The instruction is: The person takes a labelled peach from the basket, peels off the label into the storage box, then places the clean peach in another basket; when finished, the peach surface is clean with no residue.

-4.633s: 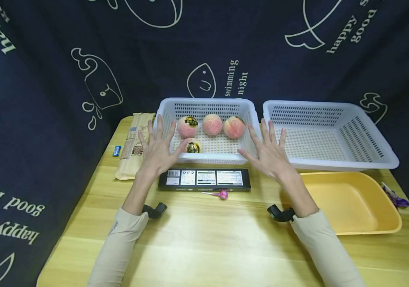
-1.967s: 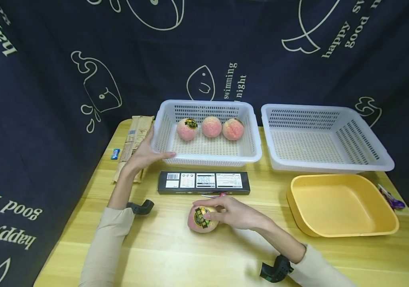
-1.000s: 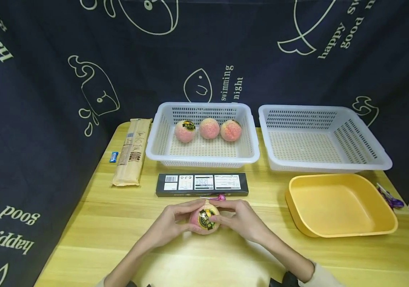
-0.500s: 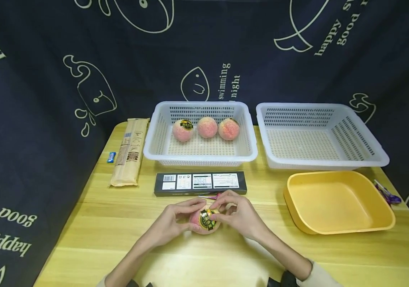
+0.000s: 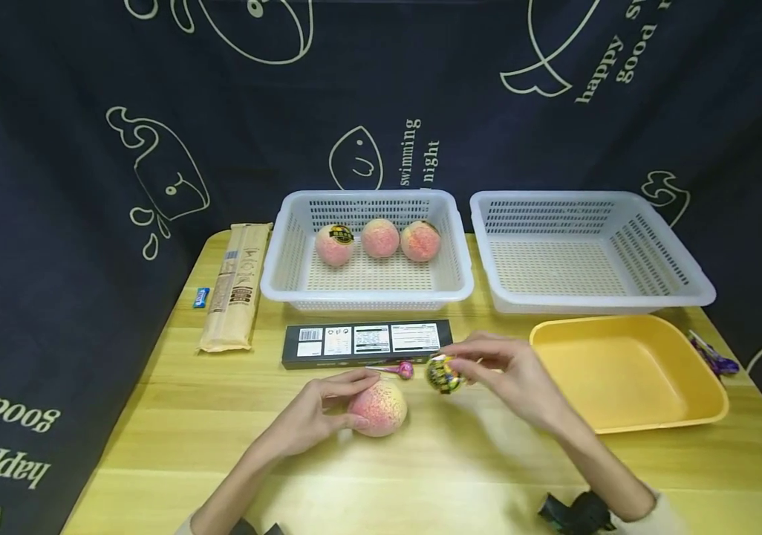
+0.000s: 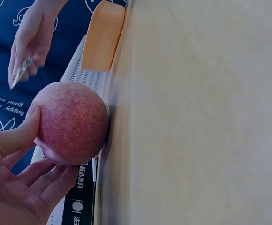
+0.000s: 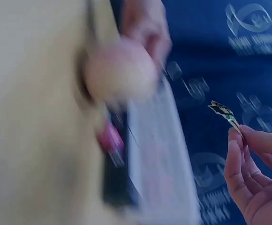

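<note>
A pink and yellow peach (image 5: pixel 378 409) sits on the table, its visible side bare of any label. My left hand (image 5: pixel 314 416) grips it from the left, thumb in front and fingers behind; the left wrist view shows the same peach (image 6: pixel 72 124) between thumb and fingers. To its right, raised off the table, my right hand (image 5: pixel 511 375) pinches a round black and gold sticker (image 5: pixel 443 374) between thumb and fingertips. The right wrist view shows that sticker (image 7: pixel 225 114) edge-on and slightly bent. A pink lollipop (image 5: pixel 402 369) lies just behind the peach.
Three more peaches stand in a white basket (image 5: pixel 368 296) at the back. A second white basket (image 5: pixel 595 301) is right of it, with a yellow tub (image 5: pixel 628 371) in front. A black box (image 5: pixel 364 343), a beige packet (image 5: pixel 235 290), a blue sweet (image 5: pixel 201 297) and a purple-wrapped lollipop (image 5: pixel 715 357) lie around.
My right hand took a peach from the basket to the table, where my left hand joined it. The sticker came off the peach, and my right hand moved right with it.
</note>
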`<state>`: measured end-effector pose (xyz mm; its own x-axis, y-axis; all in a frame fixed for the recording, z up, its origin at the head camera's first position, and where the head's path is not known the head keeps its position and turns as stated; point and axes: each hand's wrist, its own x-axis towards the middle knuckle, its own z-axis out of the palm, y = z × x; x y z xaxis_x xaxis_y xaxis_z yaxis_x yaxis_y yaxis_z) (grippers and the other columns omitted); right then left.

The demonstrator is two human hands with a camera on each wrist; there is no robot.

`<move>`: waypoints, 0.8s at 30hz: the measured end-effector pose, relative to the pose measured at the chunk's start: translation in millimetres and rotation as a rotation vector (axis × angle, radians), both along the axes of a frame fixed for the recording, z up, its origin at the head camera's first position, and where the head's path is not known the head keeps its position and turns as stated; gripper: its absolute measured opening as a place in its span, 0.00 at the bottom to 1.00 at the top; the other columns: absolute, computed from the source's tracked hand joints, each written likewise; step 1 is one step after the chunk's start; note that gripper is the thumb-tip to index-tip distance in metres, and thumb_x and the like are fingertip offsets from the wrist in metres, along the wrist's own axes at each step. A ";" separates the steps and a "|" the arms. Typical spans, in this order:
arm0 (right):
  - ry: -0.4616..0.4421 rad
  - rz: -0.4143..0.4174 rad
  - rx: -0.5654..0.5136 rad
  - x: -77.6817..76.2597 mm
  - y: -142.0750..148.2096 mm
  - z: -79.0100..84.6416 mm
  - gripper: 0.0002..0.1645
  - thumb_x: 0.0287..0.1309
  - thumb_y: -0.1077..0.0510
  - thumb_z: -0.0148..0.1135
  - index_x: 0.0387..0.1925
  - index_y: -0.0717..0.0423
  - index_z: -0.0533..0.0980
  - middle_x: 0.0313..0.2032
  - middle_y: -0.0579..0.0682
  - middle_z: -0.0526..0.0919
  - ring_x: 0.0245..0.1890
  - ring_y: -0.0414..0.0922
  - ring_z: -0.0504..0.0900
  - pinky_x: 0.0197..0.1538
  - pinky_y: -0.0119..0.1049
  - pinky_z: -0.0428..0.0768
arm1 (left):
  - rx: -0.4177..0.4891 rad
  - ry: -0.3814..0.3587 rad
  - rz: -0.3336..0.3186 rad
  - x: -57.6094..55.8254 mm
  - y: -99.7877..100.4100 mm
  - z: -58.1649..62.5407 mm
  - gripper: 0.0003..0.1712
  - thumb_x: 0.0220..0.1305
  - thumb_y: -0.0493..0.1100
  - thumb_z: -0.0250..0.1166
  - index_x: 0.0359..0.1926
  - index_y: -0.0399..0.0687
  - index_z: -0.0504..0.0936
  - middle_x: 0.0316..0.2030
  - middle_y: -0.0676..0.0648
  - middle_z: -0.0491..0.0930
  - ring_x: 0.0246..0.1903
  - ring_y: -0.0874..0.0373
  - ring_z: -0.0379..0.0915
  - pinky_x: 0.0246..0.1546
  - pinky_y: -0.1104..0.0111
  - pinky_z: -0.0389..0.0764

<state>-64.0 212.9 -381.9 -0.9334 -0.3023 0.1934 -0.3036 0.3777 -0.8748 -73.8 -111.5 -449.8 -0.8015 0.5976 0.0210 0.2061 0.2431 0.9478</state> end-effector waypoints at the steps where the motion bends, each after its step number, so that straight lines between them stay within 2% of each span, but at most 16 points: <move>1: 0.024 -0.040 0.011 -0.5 15.3 5.8 0.13 0.64 0.63 0.69 0.50 0.57 0.87 0.41 0.44 0.89 0.33 0.39 0.86 0.38 0.33 0.88 | 0.007 -0.009 -0.004 0.1 0.0 0.0 0.33 0.61 0.34 0.72 0.68 0.47 0.78 0.74 0.38 0.68 0.75 0.40 0.62 0.72 0.50 0.69; 4: 0.032 -0.168 0.073 0.6 63.5 18.0 0.14 0.66 0.63 0.68 0.52 0.59 0.86 0.43 0.36 0.89 0.32 0.38 0.86 0.37 0.30 0.86 | 0.020 -0.023 -0.017 0.0 0.2 -0.4 0.33 0.62 0.35 0.72 0.69 0.47 0.78 0.75 0.37 0.67 0.75 0.39 0.62 0.71 0.52 0.71; 6: 0.013 -0.219 0.113 1.4 95.2 18.9 0.14 0.68 0.63 0.66 0.53 0.61 0.85 0.43 0.32 0.89 0.32 0.37 0.87 0.37 0.28 0.86 | 0.027 -0.026 -0.026 -0.5 0.6 -1.1 0.33 0.62 0.36 0.72 0.69 0.47 0.78 0.75 0.37 0.67 0.75 0.39 0.62 0.71 0.52 0.71; 10: -0.067 -0.261 0.150 1.4 145.9 6.1 0.15 0.69 0.63 0.64 0.54 0.66 0.83 0.41 0.28 0.90 0.32 0.35 0.87 0.36 0.27 0.85 | 0.044 -0.018 -0.049 -2.3 1.0 -3.2 0.33 0.63 0.37 0.71 0.70 0.48 0.77 0.75 0.37 0.66 0.76 0.39 0.61 0.71 0.54 0.72; 14: -0.175 -0.300 0.193 -3.0 170.1 -15.8 0.19 0.71 0.59 0.64 0.55 0.70 0.82 0.39 0.26 0.89 0.31 0.35 0.88 0.35 0.32 0.87 | 0.081 -0.046 -0.068 -3.7 0.8 -4.3 0.34 0.63 0.37 0.71 0.71 0.47 0.76 0.76 0.36 0.64 0.75 0.38 0.61 0.67 0.60 0.77; 17: -0.252 -0.324 0.234 -7.6 173.6 -30.9 0.22 0.71 0.56 0.64 0.57 0.71 0.81 0.38 0.32 0.90 0.30 0.36 0.88 0.34 0.34 0.88 | 0.086 -0.068 -0.064 -4.0 0.6 -3.8 0.34 0.63 0.37 0.72 0.71 0.48 0.76 0.76 0.36 0.64 0.75 0.38 0.61 0.66 0.62 0.78; 19: -0.286 -0.334 0.250 -10.4 172.3 -38.8 0.22 0.71 0.57 0.64 0.56 0.73 0.80 0.39 0.42 0.92 0.28 0.38 0.88 0.33 0.35 0.88 | 0.095 -0.089 -0.069 -4.1 0.9 -3.3 0.34 0.63 0.36 0.72 0.71 0.47 0.76 0.77 0.36 0.63 0.76 0.37 0.59 0.65 0.62 0.78; 21: -0.288 -0.348 0.281 -13.1 170.0 -45.0 0.21 0.70 0.59 0.65 0.55 0.74 0.81 0.37 0.52 0.92 0.26 0.37 0.87 0.31 0.35 0.88 | 0.093 -0.096 -0.072 -4.1 1.5 -2.6 0.34 0.64 0.35 0.71 0.71 0.48 0.76 0.77 0.36 0.63 0.76 0.37 0.58 0.65 0.61 0.78; 24: -0.236 -0.362 0.371 -15.3 167.7 -50.6 0.16 0.69 0.62 0.65 0.51 0.72 0.83 0.33 0.58 0.90 0.23 0.36 0.85 0.27 0.32 0.85 | 0.083 -0.093 -0.074 -3.7 2.4 -1.8 0.34 0.64 0.36 0.72 0.71 0.48 0.76 0.77 0.37 0.63 0.77 0.38 0.57 0.66 0.61 0.78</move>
<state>-79.3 380.6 -432.5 -0.9952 0.0367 -0.0906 0.0895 0.7159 -0.6924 -77.5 -109.1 -451.6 -0.7561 0.6544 0.0005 0.1311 0.1508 0.9798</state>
